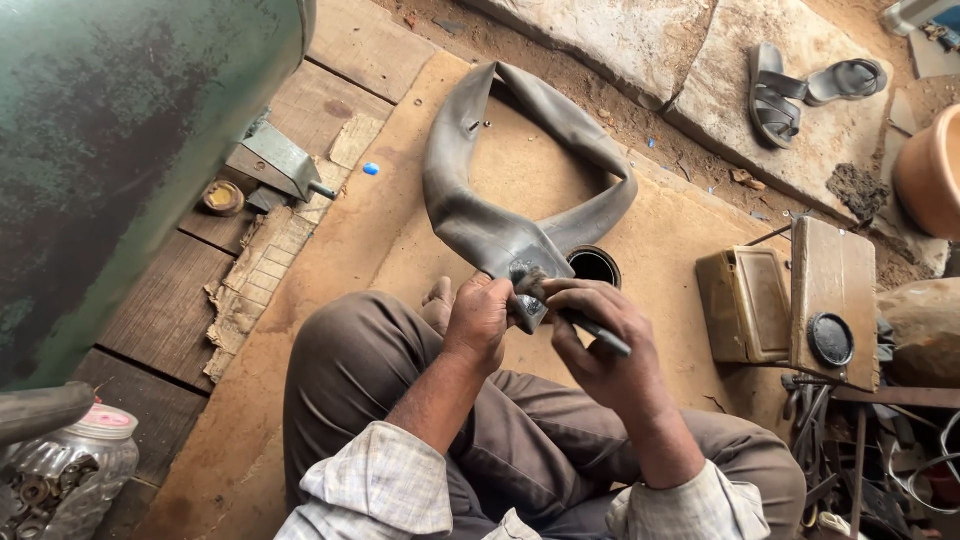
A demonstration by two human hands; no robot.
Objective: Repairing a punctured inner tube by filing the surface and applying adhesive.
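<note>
Hands [478,318] grip tube [520,200]; jar [60,470] holds metal nuts [30,492].

Bottom left we note one clear plastic jar [62,470], pink lid, holding metal bits; no labels, signs, screens.

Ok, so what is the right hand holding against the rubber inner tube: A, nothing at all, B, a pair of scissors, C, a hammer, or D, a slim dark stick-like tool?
D: the right hand has its grip closed on a slim dark tool whose tip meets the folded part of the inner tube that the left hand pinches.
</note>
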